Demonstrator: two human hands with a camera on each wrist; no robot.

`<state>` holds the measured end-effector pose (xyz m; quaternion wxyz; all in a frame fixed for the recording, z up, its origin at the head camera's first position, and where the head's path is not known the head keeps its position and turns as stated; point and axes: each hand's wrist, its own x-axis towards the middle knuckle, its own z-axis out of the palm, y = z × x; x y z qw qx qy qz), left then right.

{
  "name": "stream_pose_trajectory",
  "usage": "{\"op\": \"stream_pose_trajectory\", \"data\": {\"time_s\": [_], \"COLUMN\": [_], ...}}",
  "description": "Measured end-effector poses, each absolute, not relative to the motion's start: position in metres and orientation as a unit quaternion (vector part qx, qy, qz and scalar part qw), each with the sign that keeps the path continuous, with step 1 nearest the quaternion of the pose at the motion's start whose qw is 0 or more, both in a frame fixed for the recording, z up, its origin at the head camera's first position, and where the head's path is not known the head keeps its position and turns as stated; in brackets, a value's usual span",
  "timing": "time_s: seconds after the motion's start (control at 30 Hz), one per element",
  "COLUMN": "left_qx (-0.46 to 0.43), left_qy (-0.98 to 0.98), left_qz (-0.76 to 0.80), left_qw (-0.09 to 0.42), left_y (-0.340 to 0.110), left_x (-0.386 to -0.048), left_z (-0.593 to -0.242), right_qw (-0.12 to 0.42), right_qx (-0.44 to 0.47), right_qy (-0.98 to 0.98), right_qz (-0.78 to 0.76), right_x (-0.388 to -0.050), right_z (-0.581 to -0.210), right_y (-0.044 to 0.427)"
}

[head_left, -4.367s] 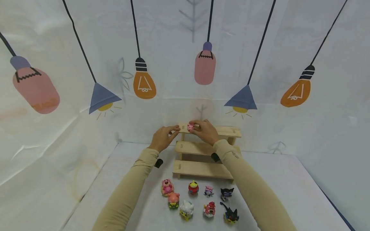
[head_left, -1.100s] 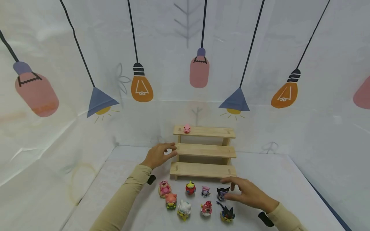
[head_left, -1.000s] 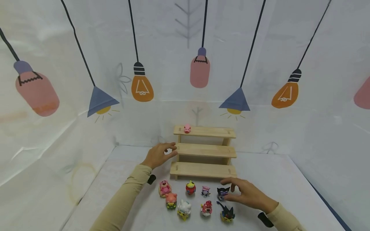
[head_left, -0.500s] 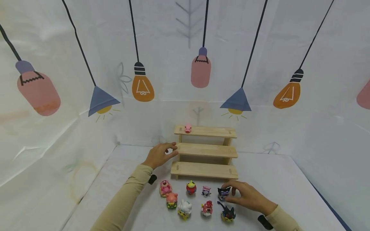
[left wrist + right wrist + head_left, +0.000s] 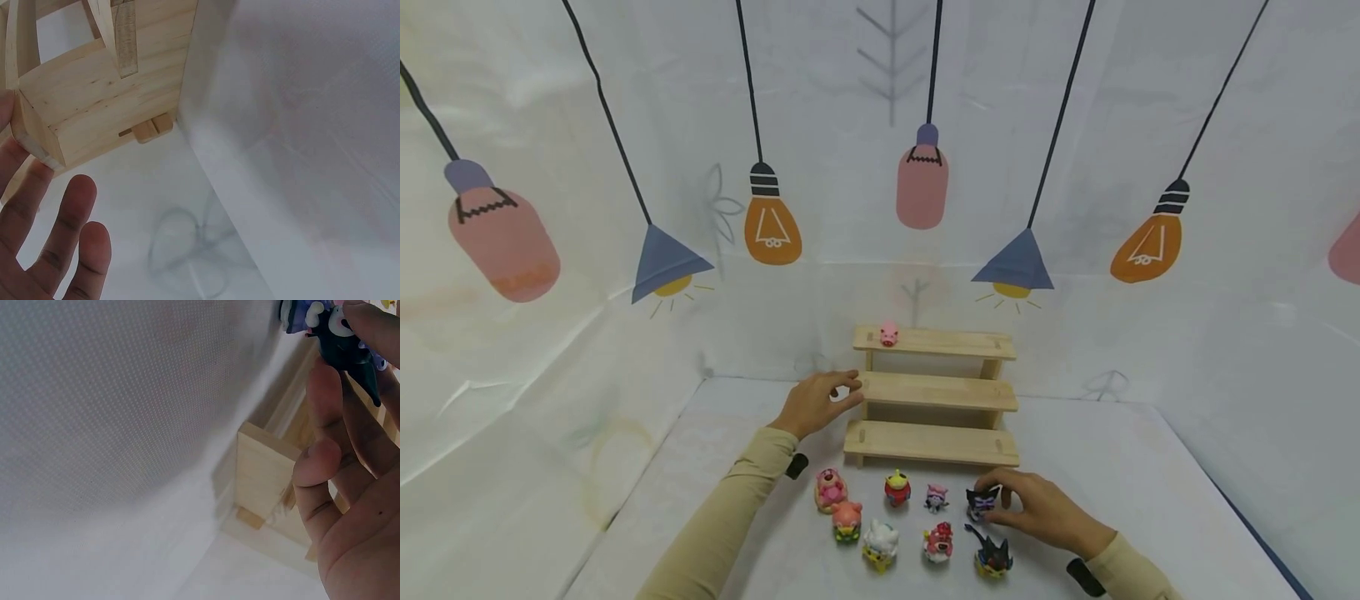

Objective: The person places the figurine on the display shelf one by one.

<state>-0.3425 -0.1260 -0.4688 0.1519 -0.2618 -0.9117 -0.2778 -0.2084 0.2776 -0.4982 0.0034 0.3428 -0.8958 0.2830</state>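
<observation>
My right hand (image 5: 1047,510) pinches a small black figurine (image 5: 981,502) with pointed ears and purple parts at the right of the table. In the right wrist view the thumb and fingertips hold the figurine (image 5: 340,340). My left hand (image 5: 814,403) holds the left end of the middle step of a three-step wooden display shelf (image 5: 936,390). The left wrist view shows fingers (image 5: 69,212) at that plank end (image 5: 37,134), some reaching past it. A pink pig figurine (image 5: 889,335) stands on the top step, near its left end.
In front of the shelf stand several figurines: a pink bear (image 5: 831,490), an orange-pink one (image 5: 847,522), a white one (image 5: 880,545), a red-yellow one (image 5: 897,487), a small pink-grey one (image 5: 936,497), a red-pink one (image 5: 938,542) and a black-tailed one (image 5: 992,557). A printed white sheet (image 5: 850,308) stands behind.
The right hand has left the pig on the top step, come down to the front right, and closed its fingers on the black figurine. The left hand has moved from the top step to the middle one.
</observation>
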Motion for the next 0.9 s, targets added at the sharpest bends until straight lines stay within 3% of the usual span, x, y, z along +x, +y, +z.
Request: {"op": "stream_pose_trajectory", "data": {"time_s": [0.23,0.63,0.9], "left_qx": [-0.264,-0.264,-0.265], "left_qy": [-0.911,-0.910,-0.908], "left_qz": [-0.279,-0.281,-0.281], "left_qw": [0.149,0.152,0.160], "left_y": [-0.126,-0.127,-0.126], "left_x": [-0.343,-0.342,-0.341], "left_z": [-0.469,-0.470,-0.469], "right_qw": [0.026,0.021,0.056], "right_qx": [0.355,0.348,0.356], "right_qy": [-0.892,-0.892,-0.887], "right_qz": [0.277,0.286,0.290], "right_x": [-0.209,-0.207,-0.207], "right_z": [-0.499,-0.498,-0.482], "right_y": [0.277,0.277,0.276]}}
